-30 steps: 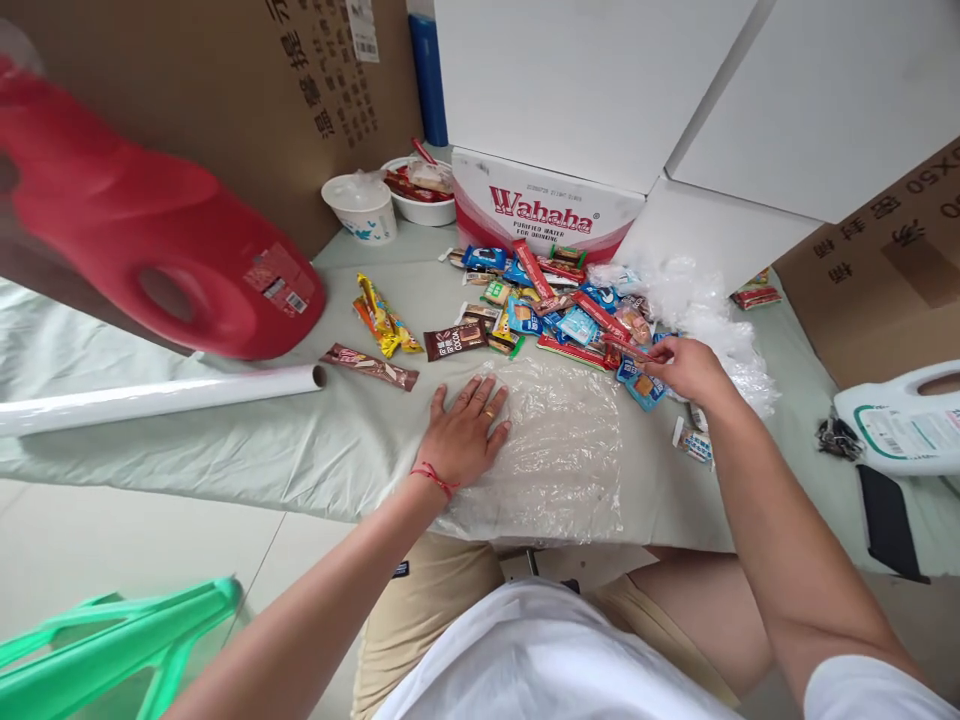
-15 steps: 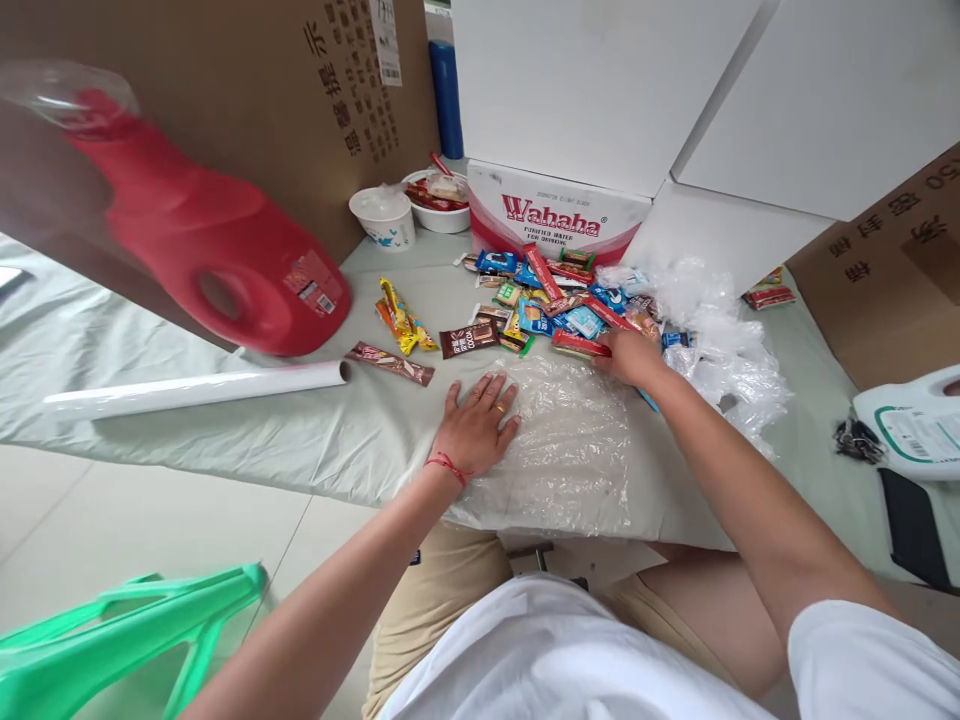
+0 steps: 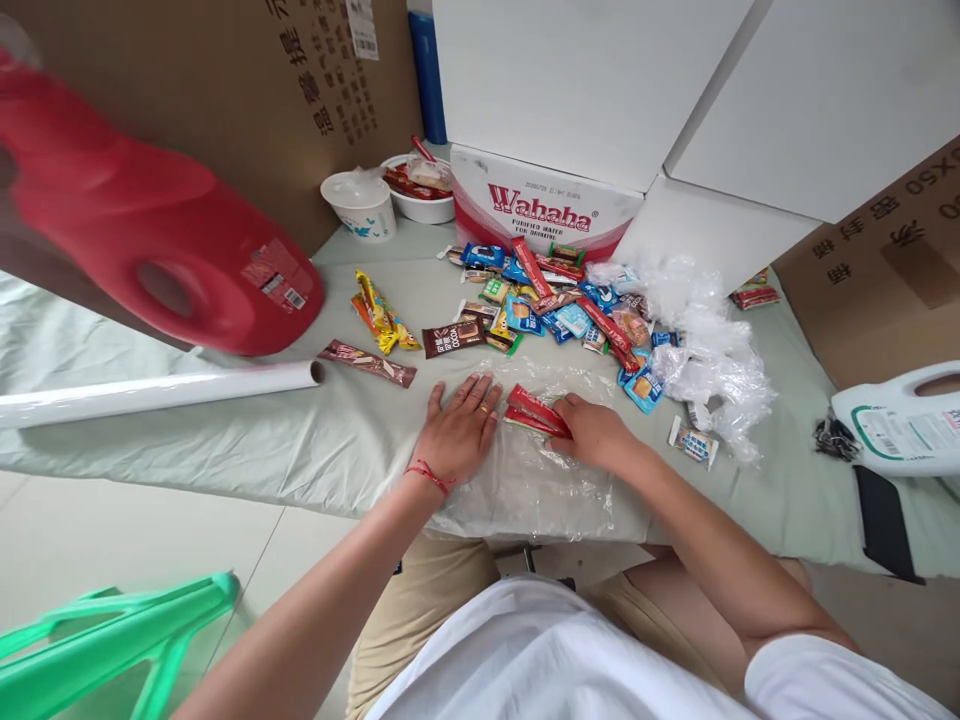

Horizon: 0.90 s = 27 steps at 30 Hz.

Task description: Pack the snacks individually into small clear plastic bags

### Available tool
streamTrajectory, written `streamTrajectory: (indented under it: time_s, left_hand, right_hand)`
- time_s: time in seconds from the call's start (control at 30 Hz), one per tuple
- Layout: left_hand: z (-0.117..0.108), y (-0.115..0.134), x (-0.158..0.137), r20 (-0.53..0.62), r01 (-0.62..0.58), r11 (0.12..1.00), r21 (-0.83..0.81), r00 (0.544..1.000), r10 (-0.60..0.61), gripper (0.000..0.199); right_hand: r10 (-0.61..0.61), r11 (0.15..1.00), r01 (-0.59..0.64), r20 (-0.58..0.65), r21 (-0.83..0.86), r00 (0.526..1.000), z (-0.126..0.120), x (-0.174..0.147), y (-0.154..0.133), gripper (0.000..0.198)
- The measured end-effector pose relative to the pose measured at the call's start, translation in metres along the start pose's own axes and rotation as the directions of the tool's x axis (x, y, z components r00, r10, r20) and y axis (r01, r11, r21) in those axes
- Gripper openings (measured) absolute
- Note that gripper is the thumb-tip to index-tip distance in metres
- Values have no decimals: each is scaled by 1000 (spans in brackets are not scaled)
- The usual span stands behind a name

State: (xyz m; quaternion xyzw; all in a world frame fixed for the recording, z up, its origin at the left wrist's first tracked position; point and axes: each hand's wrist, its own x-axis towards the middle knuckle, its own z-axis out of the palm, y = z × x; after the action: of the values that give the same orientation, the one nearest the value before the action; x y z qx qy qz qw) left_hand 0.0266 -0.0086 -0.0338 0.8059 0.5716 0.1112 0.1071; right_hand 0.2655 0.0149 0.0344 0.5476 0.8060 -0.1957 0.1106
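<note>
A sheet of clear plastic film (image 3: 540,500) lies spread at the near edge of the cloth-covered table. Flat on its left side rests my left hand (image 3: 456,432), fingers spread, a ring and a red string bracelet showing. My right hand (image 3: 596,432) is closed on red-wrapped snack bars (image 3: 534,410), held low over the film; their right ends are hidden by the fingers. Beyond the film is a heap of wrapped snacks (image 3: 574,318) in red, blue, brown and yellow. A brown cocoa wafer packet (image 3: 453,338) lies just past my left fingertips.
Crumpled clear plastic (image 3: 709,340) sits right of the heap. At left stand a red jug (image 3: 172,240) and a white roll (image 3: 165,392). A Wahaba-style white and red carton (image 3: 544,205) backs the table. On the right are a white bottle (image 3: 900,425) and a black phone (image 3: 889,520).
My right hand has moved from the heap toward me and left, bringing red snack bars over the film. My left hand stays flat on the film. The view has shifted slightly.
</note>
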Motion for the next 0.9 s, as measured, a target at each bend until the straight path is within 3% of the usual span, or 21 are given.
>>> streamTrajectory:
  time_s: [0.07,0.13,0.2,0.23,0.3,0.4,0.53,0.6,0.7,0.8,0.9]
  left_hand:
    - [-1,0,0,-1,4,1000,-20,1000,-4,55]
    - [-1,0,1,-2,12,1000,-29,1000,-12,55]
    - [0,0,1,-4,16,999,-29,1000,-16,55]
    - [0,0,1,-6,17,999,-28,1000,-17,55]
    - [0,0,1,-14,17,999,-28,1000,-18,54]
    - [1,0,1,-33,15,999,-36,999,-16,53]
    - [2,0,1,-47,8,999,-45,999,-10,52]
    - [2,0,1,-41,19,999,-40,999,-20,53]
    - [2,0,1,-28,24,999,-32,999,-25,53]
    - [2,0,1,-29,17,999,-31,999,-18,53]
    - [4,0,0,-38,16,999,-36,999,-17,52]
  right_hand:
    - [-9,996,14,-56,91,998,-12,12,19,46]
    - [84,994,-66,-215,91,973,-31,32,41,46]
    - [219,971,-237,-411,5,885,-47,58,63,45]
    - [272,950,-312,-435,-23,859,-53,71,72,46]
    - [341,916,-399,-429,-49,836,-59,92,87,44]
    - [382,900,-435,-421,-33,823,-60,105,96,36]
    - [385,892,-447,-411,-64,826,-59,103,96,43]
    - [410,884,-463,-366,-69,836,-62,102,96,38]
    - [459,867,-498,-356,-22,814,-72,96,98,30]
    - [412,907,-410,-404,96,817,-79,75,95,29]
    - [235,958,-146,-384,247,893,-67,46,76,30]
